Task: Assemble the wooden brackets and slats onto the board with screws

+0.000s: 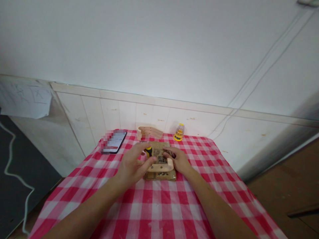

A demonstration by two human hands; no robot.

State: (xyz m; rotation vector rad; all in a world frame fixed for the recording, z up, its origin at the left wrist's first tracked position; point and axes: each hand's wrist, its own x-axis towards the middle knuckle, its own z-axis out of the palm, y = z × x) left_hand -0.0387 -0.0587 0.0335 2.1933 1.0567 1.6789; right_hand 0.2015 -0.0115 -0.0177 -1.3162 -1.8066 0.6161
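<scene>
Over the left side of a brown printed cardboard piece (159,177), my left hand (133,164) has its thumb and index finger around a yellow-and-black screwdriver handle (149,151). The tool's tip cannot be made out. My right hand (181,161) is at the cardboard's right side, its fingers bent together close behind the upturned end of a curved wooden piece (161,167). Whatever those fingertips hold is too small or hidden. Dark holes or screws show along the wooden piece, which rests on the cardboard near my left thumb.
A second curved wooden piece (151,132) stands at the table's back edge. Right of it is a yellow-capped clear bit case (178,132). A phone (117,142) lies at the back left. The checked tablecloth (159,212) reaches the white panelled wall (127,111).
</scene>
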